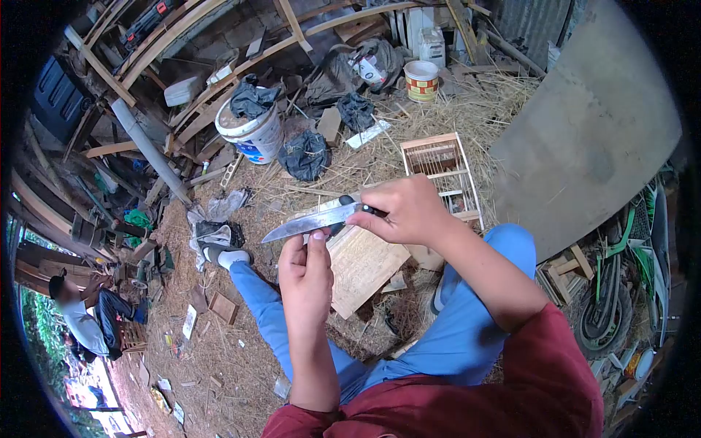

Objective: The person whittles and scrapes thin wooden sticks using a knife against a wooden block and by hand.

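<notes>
A knife (310,223) with a black handle is raised above my lap, its blade pointing left. My right hand (398,208) is closed around the handle. Below the blade, my left hand (305,270) has curled fingers, with its thumb and fingertips pinching at the lower edge. Part of those fingers is hidden by the blade. Behind the knife lies a pale wooden board (369,266) between my legs. A dark object (345,199) shows just behind the blade; I cannot tell what it is.
A slatted wooden crate (436,137) stands beyond the board. Farther back are a large white bucket (252,135) and a small bucket (422,82). A grey sheet (584,139) leans at right, near a motorbike wheel (604,317). Another person (87,317) sits at far left. Straw covers the ground.
</notes>
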